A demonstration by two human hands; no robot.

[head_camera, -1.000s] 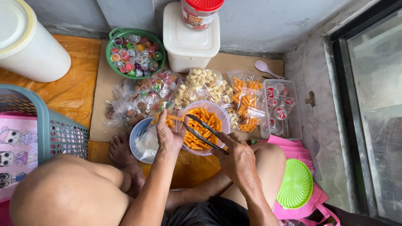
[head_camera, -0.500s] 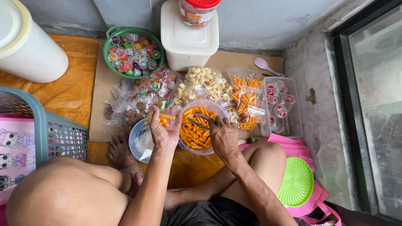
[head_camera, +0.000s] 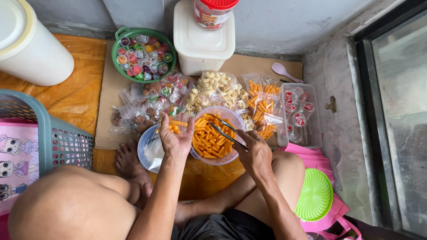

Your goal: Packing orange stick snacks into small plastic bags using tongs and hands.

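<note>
While the person sits on the floor with knees apart, the left hand (head_camera: 175, 135) is cupped around a small clear bag (head_camera: 177, 126), fingers curled on it, with a few orange sticks showing inside. Right hand (head_camera: 254, 153) is clamped on the handles of metal tongs (head_camera: 224, 130), fingers together; the tong tips reach over the bowl (head_camera: 216, 137) and sit a little apart. Whether they pinch a stick, cannot tell.

Bowl: clear plastic, heaped with orange snack sticks, on the near edge of a cardboard sheet (head_camera: 104, 102) between the two hands. Bag touches the bowl's left rim.

Just left of the bowl, a blue dish (head_camera: 147, 149) with clear plastic in it, beside a bare foot (head_camera: 129, 161).

Further back on the cardboard: filled snack bags (head_camera: 209, 89) (pale puffs, orange sticks, dark sweets) in a loose row. Green basket (head_camera: 143, 54) of jelly cups at the far left corner. White tub (head_camera: 202, 42) against the wall, a red-lidded jar (head_camera: 213, 11) on top.

Right edge: clear box (head_camera: 302, 115) of small red-topped cups, a pink spoon (head_camera: 284, 71) behind it. Green lid (head_camera: 315, 194) by the right knee.
</note>
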